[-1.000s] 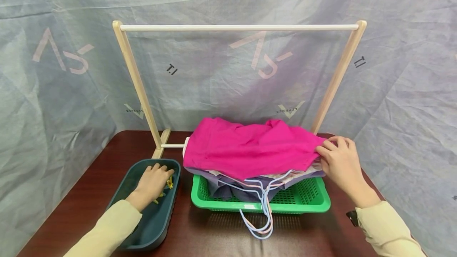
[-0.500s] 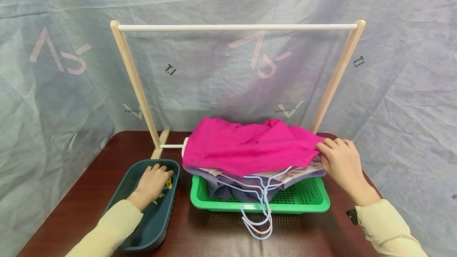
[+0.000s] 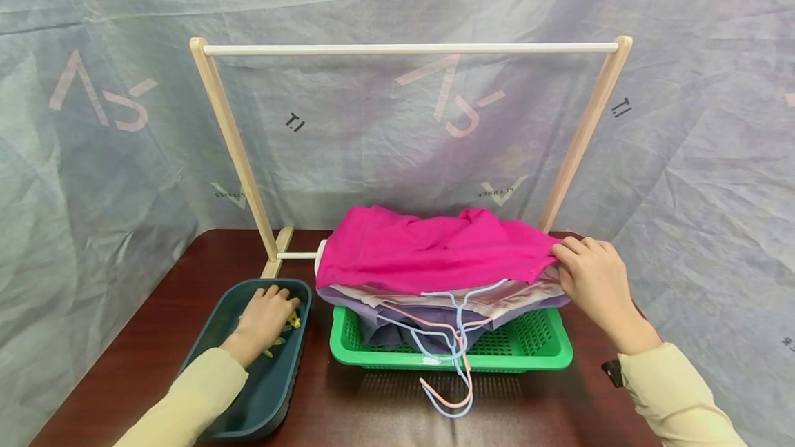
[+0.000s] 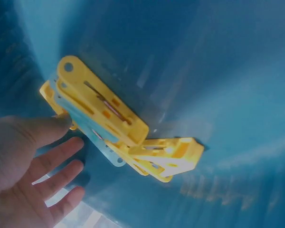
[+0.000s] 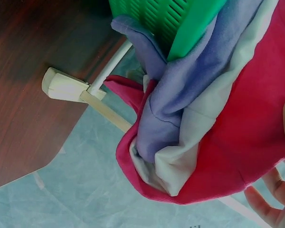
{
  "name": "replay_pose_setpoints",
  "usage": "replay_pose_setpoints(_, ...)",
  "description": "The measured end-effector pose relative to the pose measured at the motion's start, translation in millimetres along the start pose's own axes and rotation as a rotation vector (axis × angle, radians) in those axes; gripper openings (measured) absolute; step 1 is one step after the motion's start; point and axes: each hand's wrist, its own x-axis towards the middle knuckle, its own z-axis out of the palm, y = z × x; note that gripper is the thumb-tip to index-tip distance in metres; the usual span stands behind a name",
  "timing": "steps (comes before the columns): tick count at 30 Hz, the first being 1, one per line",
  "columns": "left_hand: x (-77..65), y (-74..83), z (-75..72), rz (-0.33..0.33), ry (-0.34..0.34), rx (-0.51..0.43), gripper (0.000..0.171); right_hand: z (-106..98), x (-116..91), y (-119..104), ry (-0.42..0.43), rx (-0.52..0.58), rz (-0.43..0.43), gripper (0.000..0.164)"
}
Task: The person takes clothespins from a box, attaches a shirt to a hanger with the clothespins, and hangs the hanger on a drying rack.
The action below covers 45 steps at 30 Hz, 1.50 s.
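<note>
My left hand [image 3: 263,319] lies inside the dark blue tray [image 3: 208,433], over several yellow and light-blue clothespins [image 4: 102,104]. In the left wrist view its thumb touches the edge of the pile, and the visible fingers are relaxed; one finger is hidden. My right hand [image 3: 593,288] pinches the right edge of a bright pink garment [image 3: 428,250], thumb on one side and fingers on the other. That garment tops a stack with white and purple garments [image 5: 175,104] over a green basket [image 3: 450,362]. Light-blue and pink hangers [image 3: 462,364] stick out at the front.
A wooden garment rack with a white top rod [image 3: 410,50] stands behind the clothes. Its left foot [image 3: 277,252] is beyond the tray. Everything sits on a dark red-brown table [image 3: 143,350], with grey fabric sheets [image 3: 105,192] behind and at both sides.
The pink garment's front edge has risen and drawn back, exposing more of the white layer. A light-blue hanger hook has moved away from the others, up and back. The left hand stays put.
</note>
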Motion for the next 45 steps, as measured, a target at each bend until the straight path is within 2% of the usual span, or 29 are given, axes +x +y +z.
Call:
replay_pose_setpoints(15, -4.7, -2.9, 3.4, -0.043, 0.022, -0.04, 0.02, -3, 5, 0, 0.0, 0.006, 0.022, 0.018)
replay_pose_setpoints(24, -8.5, -3.2, 2.1, -0.072, -0.008, -0.063, 0.02, -2, 5, 0, 0.003, 0.003, 0.028, 0.018)
replay_pose_setpoints(28, -8.6, -3.3, 1.1, -0.071, 0.013, -0.065, 0.018, -2, 5, 0, 0.003, 0.007, 0.034, 0.019)
replay_pose_setpoints(36, -11.4, -6.0, -5.9, -0.063, 0.054, -0.088, 0.024, -2, 5, 0, -0.002, 0.013, 0.059, 0.019)
replay_pose_setpoints(45, -19.9, -9.8, -24.4, -0.073, 0.097, -0.139, 0.033, -1, 8, 2, -0.006, 0.016, 0.072, 0.02)
